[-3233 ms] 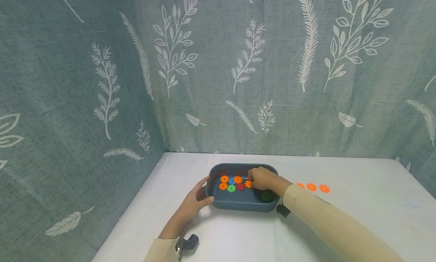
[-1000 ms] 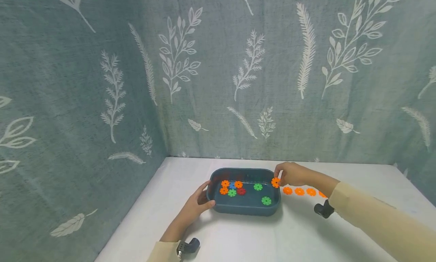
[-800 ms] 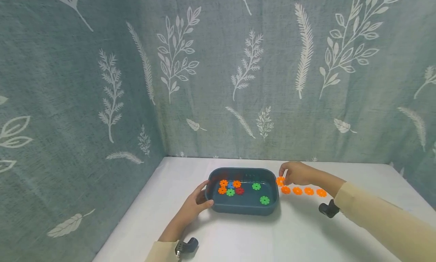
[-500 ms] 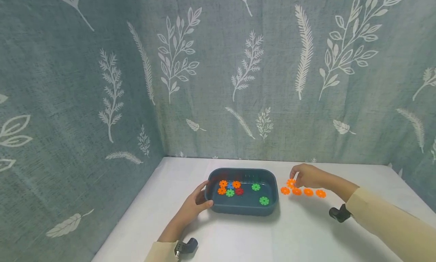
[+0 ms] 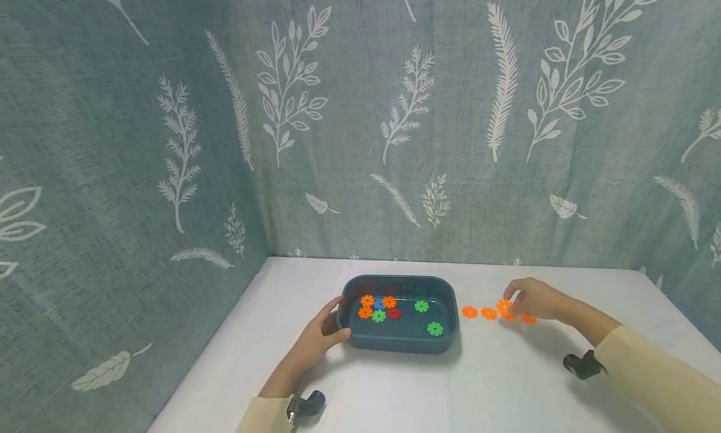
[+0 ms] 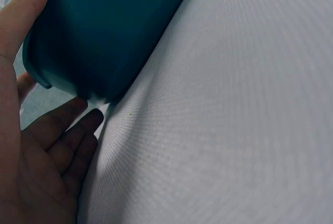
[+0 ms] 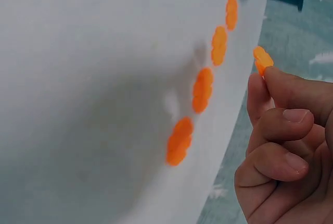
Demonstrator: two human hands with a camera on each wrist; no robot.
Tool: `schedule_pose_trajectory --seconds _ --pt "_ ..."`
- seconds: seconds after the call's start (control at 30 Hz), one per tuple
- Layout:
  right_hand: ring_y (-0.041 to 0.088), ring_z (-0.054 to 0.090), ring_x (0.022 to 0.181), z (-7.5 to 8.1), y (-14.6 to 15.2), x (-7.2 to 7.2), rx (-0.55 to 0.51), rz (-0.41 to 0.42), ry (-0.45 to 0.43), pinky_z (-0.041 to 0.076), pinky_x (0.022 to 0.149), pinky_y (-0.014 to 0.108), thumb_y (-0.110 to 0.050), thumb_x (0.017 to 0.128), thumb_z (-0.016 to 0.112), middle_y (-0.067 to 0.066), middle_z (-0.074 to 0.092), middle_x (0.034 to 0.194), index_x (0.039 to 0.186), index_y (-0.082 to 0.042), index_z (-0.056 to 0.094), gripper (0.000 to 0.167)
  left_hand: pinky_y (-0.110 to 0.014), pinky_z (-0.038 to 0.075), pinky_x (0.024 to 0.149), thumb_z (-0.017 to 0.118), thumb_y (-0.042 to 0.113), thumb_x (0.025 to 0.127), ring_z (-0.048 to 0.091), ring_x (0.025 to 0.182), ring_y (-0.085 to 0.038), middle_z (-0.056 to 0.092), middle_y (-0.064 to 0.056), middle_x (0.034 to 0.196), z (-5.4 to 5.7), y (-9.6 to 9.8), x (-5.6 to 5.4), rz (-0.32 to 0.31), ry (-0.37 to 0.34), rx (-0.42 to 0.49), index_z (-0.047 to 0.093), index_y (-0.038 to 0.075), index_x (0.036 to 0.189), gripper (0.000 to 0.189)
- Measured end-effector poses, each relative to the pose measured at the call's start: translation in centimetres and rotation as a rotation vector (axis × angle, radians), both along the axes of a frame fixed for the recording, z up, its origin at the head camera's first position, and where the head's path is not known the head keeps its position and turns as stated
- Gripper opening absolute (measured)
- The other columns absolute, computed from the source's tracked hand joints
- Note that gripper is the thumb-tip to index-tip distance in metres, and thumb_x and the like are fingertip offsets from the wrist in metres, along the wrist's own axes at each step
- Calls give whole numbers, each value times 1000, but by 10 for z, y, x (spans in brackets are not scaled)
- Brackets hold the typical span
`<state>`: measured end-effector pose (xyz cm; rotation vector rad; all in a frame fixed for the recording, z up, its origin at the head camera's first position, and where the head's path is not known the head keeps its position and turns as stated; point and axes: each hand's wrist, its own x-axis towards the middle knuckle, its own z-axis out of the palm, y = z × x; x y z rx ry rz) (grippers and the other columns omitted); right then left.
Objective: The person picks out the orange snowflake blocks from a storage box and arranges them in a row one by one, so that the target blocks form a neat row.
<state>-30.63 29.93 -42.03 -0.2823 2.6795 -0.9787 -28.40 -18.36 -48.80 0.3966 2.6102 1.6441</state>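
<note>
My left hand point(image 5: 314, 344) holds the left end of a dark teal tray point(image 5: 397, 344), thumb at the front wall and index finger at the rim. In the left wrist view its other fingers point(image 6: 78, 146) curve loosely below the tray's end. My right hand point(image 5: 537, 298) pinches a notched orange plastic disc point(image 7: 263, 59) between thumb and index finger, raised above the table. Beneath and beside it, several similar orange discs point(image 7: 219, 46) lie in a row on the table. The held disc overlaps one of that row in the head view.
Inside the tray are several loose discs: orange ones point(image 5: 366, 312), a blue one point(image 5: 380, 304), a red one point(image 5: 394, 314) and green ones point(image 5: 435, 328). A white cloth point(image 5: 405, 389) covers the table. Leaf-patterned curtain point(image 5: 360, 139) hangs behind and at the left.
My right hand has lifted an orange disc out of the tray and carried it rightward along the row on the table. My left hand has stayed at the tray's end.
</note>
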Motion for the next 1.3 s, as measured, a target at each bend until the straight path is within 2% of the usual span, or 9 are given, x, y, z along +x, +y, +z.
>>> schedule_pose_trajectory --seconds 0.17,0.47,0.73,0.77,0.97,1.0,1.3 --pt "24 58 73 -6 16 3 -37 -43 -12 51 65 37 -5 83 70 7 62 82 104 -2 61 23 -56 35 106 75 32 86 43 133 -35 42 -16 149 -6 -2 -5 7 6 -6 35 28 151 76" --pt "19 50 62 -14 37 6 -74 -88 -15 45 56 34 -4 84 67 7 60 78 107 2 60 25 -55 35 106 76 35 85 43 133 -35 42 -15 149 -6 -1 -5 14 7 -7 35 29 150 77" --pt "17 44 54 -20 50 12 -95 -154 -41 40 50 29 -6 86 65 5 60 76 112 4 58 29 -57 34 106 76 30 85 43 133 -35 42 -15 149 -7 1 -6 24 6 -7 35 27 150 77" --pt "17 43 54 -20 51 13 -93 -164 -44 40 49 29 -7 86 64 5 60 76 112 4 58 29 -57 34 106 77 29 85 43 133 -36 42 -17 148 -3 2 -3 23 4 -3 36 25 151 77" --pt "16 41 51 -25 57 12 -89 -202 -57 38 48 28 -9 86 65 6 56 68 114 3 59 31 -55 34 106 76 31 86 43 133 -36 42 -17 149 -1 -1 0 30 4 -1 35 26 151 77" --pt "16 41 51 -26 58 11 -93 -206 -58 38 48 28 -9 86 66 5 56 67 114 3 59 31 -55 34 106 76 32 86 43 134 -35 41 -15 149 -5 -2 -2 33 4 -3 35 28 151 77" --pt "17 42 54 -35 75 12 -99 -248 -53 41 50 29 -12 89 64 6 58 76 118 4 58 34 -55 35 106 76 31 86 42 134 -35 40 -14 150 -4 -2 -3 13 8 1 35 28 151 77"
